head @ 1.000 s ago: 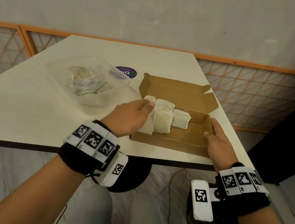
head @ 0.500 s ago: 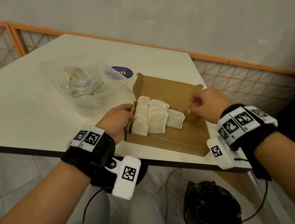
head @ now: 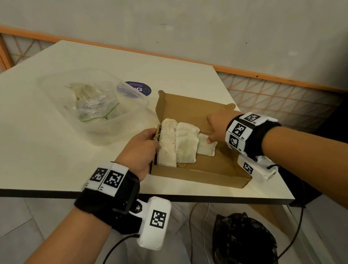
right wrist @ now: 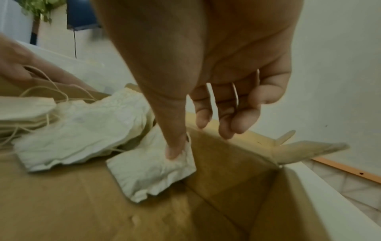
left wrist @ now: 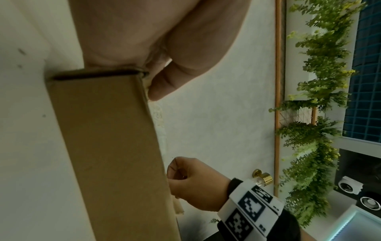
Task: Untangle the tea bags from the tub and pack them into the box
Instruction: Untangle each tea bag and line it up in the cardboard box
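At about 10 o'clock on the pale rectangular bench [head: 38,138] sits a clear plastic tub [head: 93,105] holding a crumpled tangle of pale tea bags and clear wrap [head: 89,102] with a thin green strand across it. Just past its far rim, a round purple sticker [head: 138,87] lies flat on the bench.

The left hand [head: 141,152] grips the 9 o'clock wall of the open brown cardboard box [head: 198,174], thumb curled over the rim beside the bags. Inside, at the 9 o'clock end, lie three rows of cream paper tea bags [head: 185,146], overlapping, their strings loose; the 3 o'clock half of the floor is bare cardboard.

The right hand [head: 217,126] reaches in from 3 o'clock; its thumb tip presses on the small rightmost tea bag [right wrist: 152,171], while the other fingers [right wrist: 228,117] hang loosely curled above the box's far wall, holding nothing.

On the floor at 5 o'clock lies a black plastic bag [head: 244,250].
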Demonstrator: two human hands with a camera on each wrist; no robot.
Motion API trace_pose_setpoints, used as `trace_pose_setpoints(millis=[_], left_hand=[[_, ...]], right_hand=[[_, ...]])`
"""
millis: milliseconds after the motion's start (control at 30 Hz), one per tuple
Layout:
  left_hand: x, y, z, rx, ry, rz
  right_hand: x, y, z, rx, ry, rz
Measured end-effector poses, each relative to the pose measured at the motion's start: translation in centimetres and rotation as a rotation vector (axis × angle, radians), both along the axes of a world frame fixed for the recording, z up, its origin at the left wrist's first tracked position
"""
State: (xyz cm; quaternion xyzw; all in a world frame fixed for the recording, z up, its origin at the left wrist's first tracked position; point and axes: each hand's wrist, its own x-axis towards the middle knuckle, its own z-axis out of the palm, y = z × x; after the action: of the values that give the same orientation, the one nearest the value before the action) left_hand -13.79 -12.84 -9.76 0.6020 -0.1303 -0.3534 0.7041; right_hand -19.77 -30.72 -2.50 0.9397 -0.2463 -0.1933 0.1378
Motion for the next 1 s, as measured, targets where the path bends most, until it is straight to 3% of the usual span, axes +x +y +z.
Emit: trace_pose_setpoints(millis=[200, 800, 1000], left_hand=[[0.1, 0.1, 0.0, -0.013, 0.007, -0.004], [0.8, 0.0, -0.5, 0.008, 0.047, -0.020], [0.8, 0.0, -0.3, 0.010, 0.044, -0.018]], right_hand=[[1.0, 0.1, 0.0, -0.023, -0.006, 0.113], [0.2, -1.4, 1.4, 0.257, -0.123, -0.078], [-1.2, 0.4, 3.6, 0.372, 0.030, -0.066]])
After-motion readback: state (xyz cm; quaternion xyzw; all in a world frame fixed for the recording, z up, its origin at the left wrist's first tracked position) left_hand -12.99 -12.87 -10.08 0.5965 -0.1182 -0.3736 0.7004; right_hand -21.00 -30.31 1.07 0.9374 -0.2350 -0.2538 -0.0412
